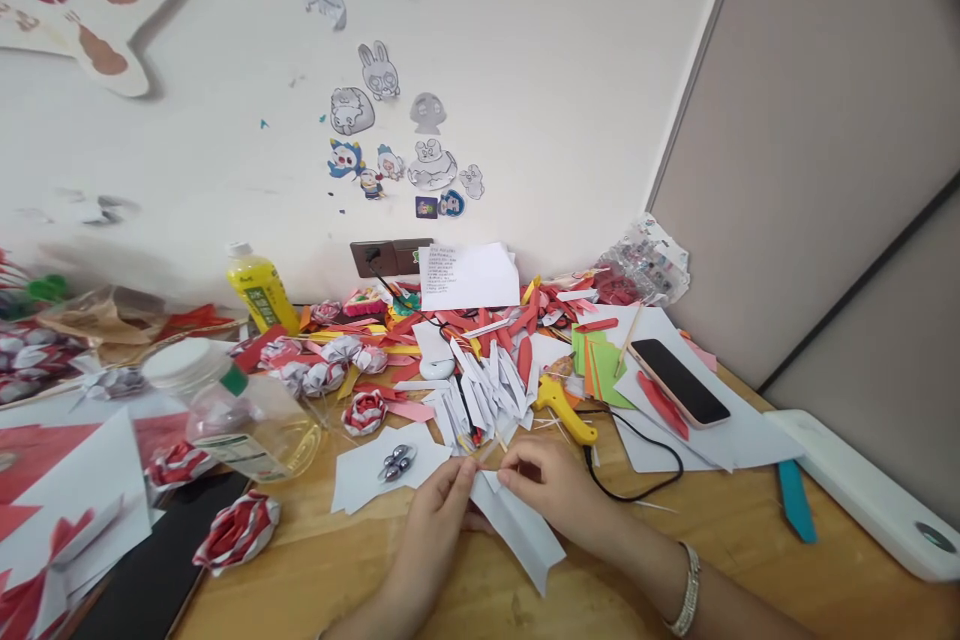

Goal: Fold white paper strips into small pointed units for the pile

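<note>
A creased strip of white paper [525, 532] hangs between my two hands over the near part of the wooden table. My left hand [441, 510] pinches its upper left end, thumb on top. With thumb and forefinger together, my right hand [551, 480] grips the upper edge close by. A thin wooden stick [501, 442] shows just above the fingertips; I cannot tell whether either hand holds it. Beyond the hands lies a pile of folded white paper pieces [491, 390]. Left of them, dark shiny beads [397, 462] rest on white paper squares [352, 480].
A yellow glue gun [566, 410] with a black cord lies beyond my right hand. Further right are a phone [679, 382] and a teal cutter [796, 502]. On the left stand a yellow bottle [262, 290], a tilted clear jar [255, 425] and red-white paper roses [238, 530].
</note>
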The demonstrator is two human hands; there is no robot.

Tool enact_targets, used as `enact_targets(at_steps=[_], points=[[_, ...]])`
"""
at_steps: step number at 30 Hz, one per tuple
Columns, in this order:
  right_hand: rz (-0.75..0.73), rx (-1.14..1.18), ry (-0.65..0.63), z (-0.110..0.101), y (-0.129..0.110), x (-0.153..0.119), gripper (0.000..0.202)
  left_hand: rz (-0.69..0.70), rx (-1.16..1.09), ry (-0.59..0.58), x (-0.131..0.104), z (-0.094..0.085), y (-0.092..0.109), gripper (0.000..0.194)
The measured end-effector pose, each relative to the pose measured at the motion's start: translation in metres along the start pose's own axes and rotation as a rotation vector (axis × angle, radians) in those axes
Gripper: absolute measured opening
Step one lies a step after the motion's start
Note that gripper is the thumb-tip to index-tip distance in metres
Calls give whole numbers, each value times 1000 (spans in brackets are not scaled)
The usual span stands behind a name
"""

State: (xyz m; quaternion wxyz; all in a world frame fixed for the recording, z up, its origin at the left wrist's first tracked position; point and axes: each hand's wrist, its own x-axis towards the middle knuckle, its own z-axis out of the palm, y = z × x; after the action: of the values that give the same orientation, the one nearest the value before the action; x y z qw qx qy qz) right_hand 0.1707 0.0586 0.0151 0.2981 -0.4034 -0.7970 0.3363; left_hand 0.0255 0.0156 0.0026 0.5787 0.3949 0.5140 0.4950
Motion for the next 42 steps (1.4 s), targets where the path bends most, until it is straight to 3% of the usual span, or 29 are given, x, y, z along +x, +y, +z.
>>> enact_targets(at_steps=[16,27,34,42], points=[[3,-29,-47,0,5,-1,11,-6,37,-24,-1,2,4,28],[-7,-38,18,6,1,-1,13,19,58,-20,-4,3,4,27],[-63,21,-54,-1,4,-1,16,24,83,-20,-2,2,1,28],[-94,-158,11,-3,7,1,11,47,192,-63,-4,3,1,26]])
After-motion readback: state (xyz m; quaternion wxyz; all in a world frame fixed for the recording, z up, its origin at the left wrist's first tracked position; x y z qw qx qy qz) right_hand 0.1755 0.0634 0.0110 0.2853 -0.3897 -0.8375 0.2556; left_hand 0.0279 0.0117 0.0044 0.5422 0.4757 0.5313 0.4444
